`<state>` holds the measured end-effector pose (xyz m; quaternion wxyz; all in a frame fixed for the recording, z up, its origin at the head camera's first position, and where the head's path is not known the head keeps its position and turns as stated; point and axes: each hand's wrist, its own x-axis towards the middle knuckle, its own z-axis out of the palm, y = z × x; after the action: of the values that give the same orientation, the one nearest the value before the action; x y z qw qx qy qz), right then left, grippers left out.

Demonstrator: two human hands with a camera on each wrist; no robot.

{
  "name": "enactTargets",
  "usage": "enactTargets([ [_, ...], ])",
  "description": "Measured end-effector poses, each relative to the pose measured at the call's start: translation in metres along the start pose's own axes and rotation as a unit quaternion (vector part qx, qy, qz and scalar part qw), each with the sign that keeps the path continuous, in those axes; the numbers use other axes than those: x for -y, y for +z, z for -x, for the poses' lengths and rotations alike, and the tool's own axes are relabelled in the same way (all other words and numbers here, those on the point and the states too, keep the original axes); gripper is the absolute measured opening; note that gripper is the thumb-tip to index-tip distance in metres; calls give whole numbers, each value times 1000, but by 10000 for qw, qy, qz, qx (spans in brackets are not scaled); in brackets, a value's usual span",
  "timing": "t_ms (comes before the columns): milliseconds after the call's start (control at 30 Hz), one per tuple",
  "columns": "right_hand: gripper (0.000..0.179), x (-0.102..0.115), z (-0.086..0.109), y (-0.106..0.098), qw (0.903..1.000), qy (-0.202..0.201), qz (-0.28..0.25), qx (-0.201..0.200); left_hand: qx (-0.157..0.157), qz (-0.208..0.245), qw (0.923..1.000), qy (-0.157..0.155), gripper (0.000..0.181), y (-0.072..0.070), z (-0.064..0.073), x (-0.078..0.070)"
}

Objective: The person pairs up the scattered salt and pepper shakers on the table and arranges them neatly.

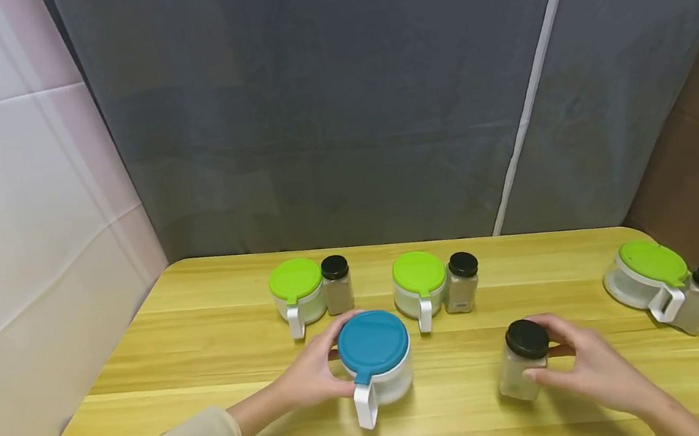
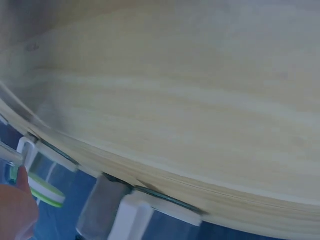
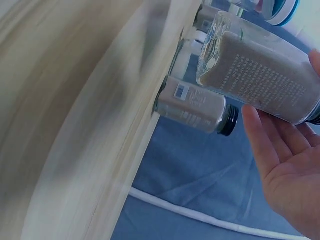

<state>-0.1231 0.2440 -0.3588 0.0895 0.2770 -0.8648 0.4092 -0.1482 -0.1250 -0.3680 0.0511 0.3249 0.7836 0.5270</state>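
One blue-lidded jar [image 1: 376,351] gripped by the left hand [image 1: 313,376], contents too murky to call; right hand [image 1: 588,367] pinches a black-capped bottle [image 1: 517,375], greyish filling [image 3: 265,75] inside.

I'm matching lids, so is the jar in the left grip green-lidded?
No, the jar held in the left grip has a blue lid.

Four handled jars [image 1: 378,361], four black-capped bottles [image 1: 520,368]

Well apart, the left hand [image 1: 309,376] and right hand [image 1: 591,367] both grip, palms turned inward.
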Motion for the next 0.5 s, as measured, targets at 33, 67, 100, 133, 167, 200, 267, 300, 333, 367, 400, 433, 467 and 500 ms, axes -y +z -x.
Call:
enactTargets([
  [33, 50, 1, -1, 1, 10000, 1, -10, 22, -7, -12, 10000, -7, 83, -2, 2, -4],
  [67, 50, 1, -2, 3, 10000, 12, -13, 50, -20, -48, 10000, 22, 82, -4, 4, -8],
  [100, 51, 2, -3, 4, 10000, 31, -10, 76, -35, -83, 9999, 60, 82, -6, 7, -12],
  [133, 51, 3, -4, 5, 9999, 49, 3, 100, -48, -106, 9999, 80, 82, -7, 8, -13],
  [167, 51, 3, -5, 7, 9999, 67, 1, 127, -72, -137, 9998, 97, 81, -9, 10, -14],
  [200, 51, 4, -6, 8, 9999, 79, 7, 149, -91, -146, 9998, 134, 81, -10, 12, -15],
  [267, 51, 5, -7, 11, 9998, 57, -5, 177, -119, -174, 9995, 216, 81, -12, 15, -13],
  [300, 51, 5, -8, 13, 9998, 37, -13, 187, -124, -160, 9995, 249, 81, -13, 17, -12],
  [333, 51, 6, -9, 14, 9998, 16, -64, 207, -136, -150, 9995, 252, 82, -14, 18, -9],
  [367, 51, 6, -10, 16, 9997, 0, -99, 230, -159, -145, 9994, 253, 83, -15, 20, -6],
  [400, 51, 7, -11, 18, 9996, -12, -139, 260, -174, -147, 9994, 271, 84, -16, 21, -1],
  [433, 51, 8, -12, 19, 9994, -29, -180, 288, -194, -163, 9993, 266, 86, -17, 23, 3],
  [467, 51, 9, -13, 21, 9992, -30, -229, 326, -220, -177, 9993, 261, 87, -18, 25, 7],
  [500, 51, 10, -14, 23, 9990, -41, -275, 355, -247, -198, 9992, 254, 88, -19, 26, 12],
])
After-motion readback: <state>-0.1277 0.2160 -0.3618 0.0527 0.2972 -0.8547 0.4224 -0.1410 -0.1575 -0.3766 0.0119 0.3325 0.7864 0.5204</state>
